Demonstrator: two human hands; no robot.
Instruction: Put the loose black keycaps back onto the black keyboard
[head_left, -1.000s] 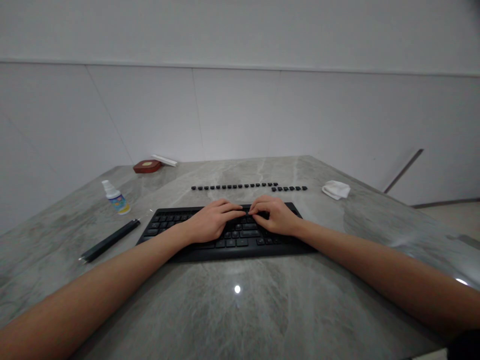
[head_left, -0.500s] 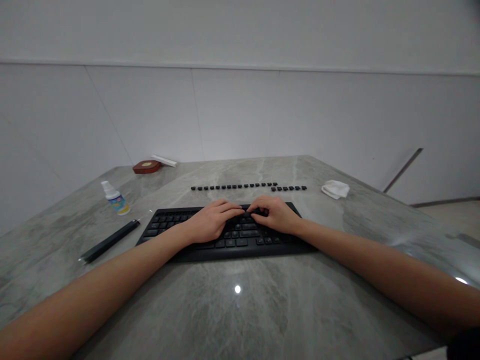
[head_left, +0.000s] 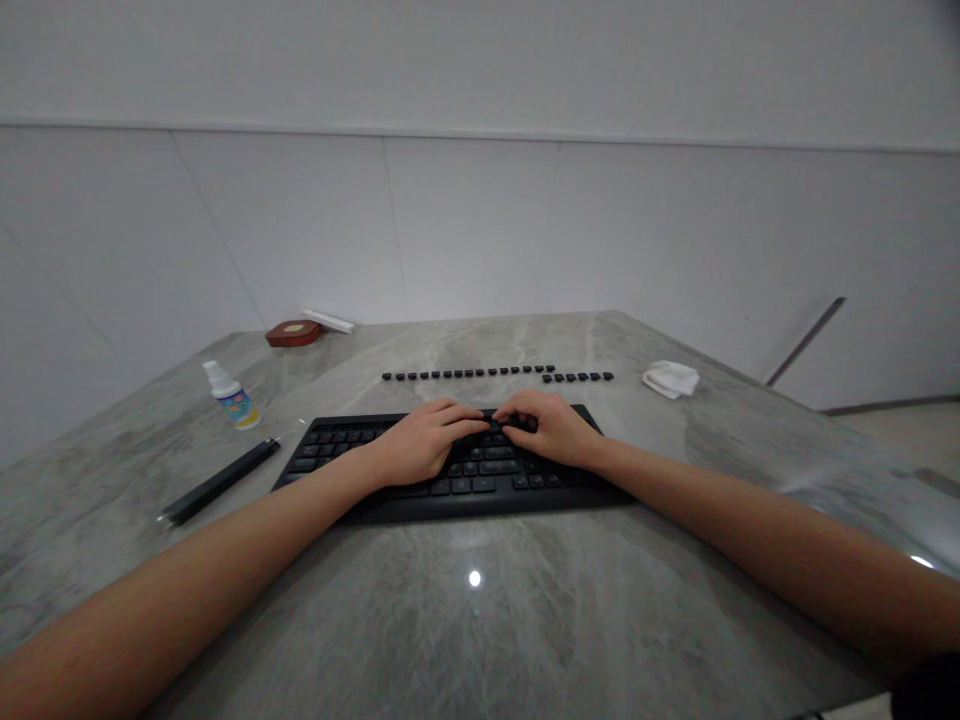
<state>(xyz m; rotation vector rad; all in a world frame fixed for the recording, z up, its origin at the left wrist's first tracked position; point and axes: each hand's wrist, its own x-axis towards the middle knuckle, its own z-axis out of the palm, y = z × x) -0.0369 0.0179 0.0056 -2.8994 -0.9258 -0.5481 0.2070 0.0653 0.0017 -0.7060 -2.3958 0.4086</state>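
Observation:
A black keyboard (head_left: 484, 505) lies on the table in front of me. My left hand (head_left: 424, 440) rests across its middle, fingers stretched out and pointing right, the fingertips at the upper keys. Close beside them, my right hand (head_left: 551, 428) is bent over the upper right keys. Its thumb and index finger come together around a small black keycap (head_left: 495, 428), which is mostly hidden. Beyond the keyboard, several loose black keycaps (head_left: 469, 373) stand in a long row. A shorter row of keycaps (head_left: 583, 377) sits at its right end.
To the left stand a spray bottle (head_left: 238, 405) and a dark, slim stick-like tool (head_left: 221, 482). A reddish-brown box (head_left: 293, 333) and a white bar (head_left: 328, 321) lie at the back left. A crumpled white cloth (head_left: 671, 379) is at the right of the grey marbled table (head_left: 472, 630).

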